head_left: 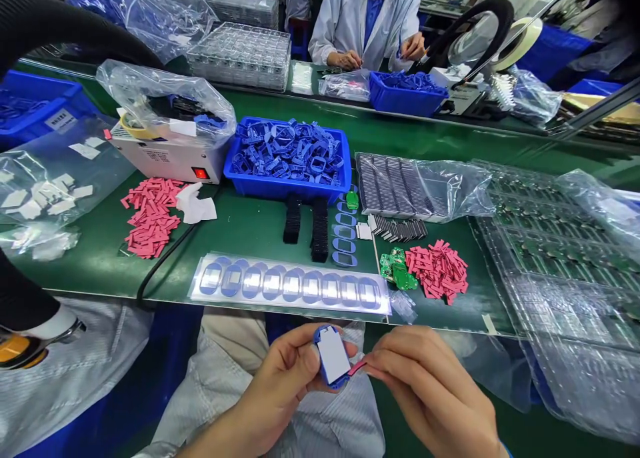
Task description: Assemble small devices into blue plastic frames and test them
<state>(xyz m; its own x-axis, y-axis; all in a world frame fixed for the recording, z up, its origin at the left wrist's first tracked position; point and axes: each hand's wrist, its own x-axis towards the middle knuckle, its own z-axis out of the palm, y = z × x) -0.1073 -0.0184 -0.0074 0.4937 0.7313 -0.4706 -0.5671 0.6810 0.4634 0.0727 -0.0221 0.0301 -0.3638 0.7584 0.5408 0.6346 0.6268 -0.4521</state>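
Note:
My left hand (285, 371) is closed around a small blue plastic frame (326, 331) with a flat light-grey rectangle (333, 355) set in its face. Between thumb and fingertips of my right hand (430, 378) is a thin pink strip (357, 367). The strip's far end meets or nearly meets the lower right edge of the blue frame. Both hands are over my lap, just short of the bench edge. Beyond them lies a backing sheet (197, 291) carrying several blue oval ring stickers (271, 283).
Pink strips pile up at right (440, 271) and left (153, 211), with green circuit boards (397, 268) nearby. A blue bin (287, 186) of blue plastic parts stands behind black strips (320, 231). Clear trays (560, 278) fill the right side. A person (367, 25) works across the bench.

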